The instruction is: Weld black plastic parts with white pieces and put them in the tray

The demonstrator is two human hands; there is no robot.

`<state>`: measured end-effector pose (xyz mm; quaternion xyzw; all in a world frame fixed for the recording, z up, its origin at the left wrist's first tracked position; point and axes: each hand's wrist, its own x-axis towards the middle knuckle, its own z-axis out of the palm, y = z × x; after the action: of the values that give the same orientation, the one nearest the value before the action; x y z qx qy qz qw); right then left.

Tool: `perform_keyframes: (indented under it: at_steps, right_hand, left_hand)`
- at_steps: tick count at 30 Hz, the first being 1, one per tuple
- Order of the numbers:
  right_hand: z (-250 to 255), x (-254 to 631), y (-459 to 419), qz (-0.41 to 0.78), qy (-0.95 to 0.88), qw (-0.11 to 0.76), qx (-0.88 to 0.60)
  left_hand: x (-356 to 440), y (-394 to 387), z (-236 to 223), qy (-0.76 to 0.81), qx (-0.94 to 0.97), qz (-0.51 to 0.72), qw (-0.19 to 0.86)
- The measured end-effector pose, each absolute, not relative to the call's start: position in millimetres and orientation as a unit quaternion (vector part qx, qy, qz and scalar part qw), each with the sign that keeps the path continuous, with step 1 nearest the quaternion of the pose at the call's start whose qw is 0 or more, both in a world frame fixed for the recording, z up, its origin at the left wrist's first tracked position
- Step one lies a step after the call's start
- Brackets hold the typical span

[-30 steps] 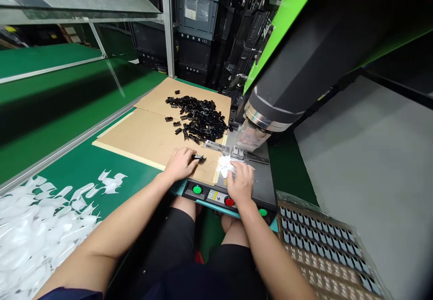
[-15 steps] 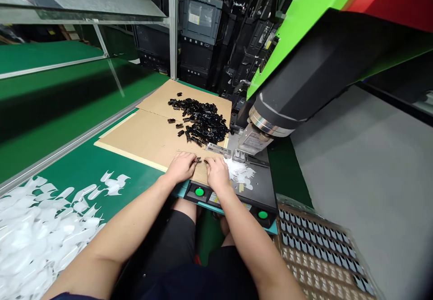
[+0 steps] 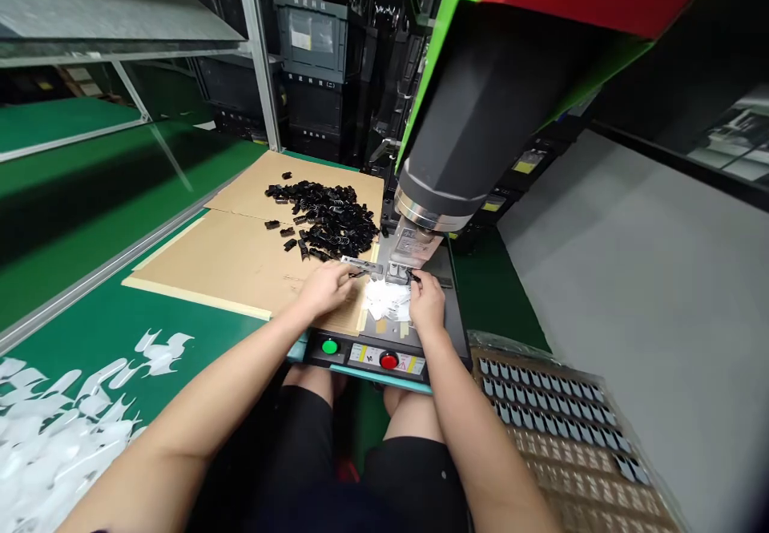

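Note:
My left hand (image 3: 324,288) is closed at the right edge of the cardboard, its fingertips pinching a small black plastic part (image 3: 359,274) beside a metal strip (image 3: 354,261). On the metal plate of the press, my right hand (image 3: 428,302) is closed too, with a small black plastic part (image 3: 414,276) at its fingertips, at the right side of the fixture (image 3: 397,272). Directly above that fixture stands the metal head (image 3: 414,243) of the press. Between my hands lies a heap of thin white plastic pieces (image 3: 386,300). The fingers partly hide both black parts.
A pile of black plastic parts (image 3: 336,219) covers the far cardboard (image 3: 204,256). Many white pieces (image 3: 54,437) lie at left on the green table. The front panel has a green button (image 3: 330,346) and a red button (image 3: 389,360). At right sits a tray of parts (image 3: 553,445).
My hands have moved apart from close together over the cardboard. The right one has gone to the fixture, the left one towards the metal strip. The camera has turned right.

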<state>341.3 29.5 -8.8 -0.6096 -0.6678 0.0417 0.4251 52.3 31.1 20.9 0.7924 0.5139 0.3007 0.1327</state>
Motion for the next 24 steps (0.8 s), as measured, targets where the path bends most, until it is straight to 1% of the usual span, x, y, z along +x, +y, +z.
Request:
perform_keyframes:
  at_steps: [3, 6, 10, 13, 16, 19, 22, 24]
  right_hand:
    - [-12, 334, 38, 0.022, -0.685, 0.397, -0.610]
    - [-9, 329, 38, -0.022, -0.703, 0.332, -0.628]
    - [2, 330, 32, -0.056, -0.725, 0.239, -0.643]
    - [9, 330, 31, -0.057, -0.734, 0.207, -0.644]
    - [12, 330, 33, -0.043, -0.738, 0.209, -0.640]
    - [10, 338, 27, -0.008, -0.738, 0.262, -0.622]
    - [4, 367, -1, 0.026, -0.737, 0.324, -0.593]
    - [-2, 394, -32, 0.030, -0.740, 0.331, -0.585]
  left_hand:
    - [103, 45, 24, 0.496, 0.804, 0.308, 0.114]
    - [138, 59, 18, 0.492, 0.811, 0.306, 0.086]
    - [156, 68, 8, 0.485, 0.821, 0.296, 0.065]
    - [158, 70, 9, 0.483, 0.829, 0.275, 0.061]
    - [155, 69, 14, 0.470, 0.841, 0.257, 0.076]
    - [145, 64, 19, 0.454, 0.845, 0.253, 0.124]
    - [116, 44, 19, 0.464, 0.822, 0.290, 0.158]
    - [87, 22, 13, 0.473, 0.809, 0.312, 0.159]
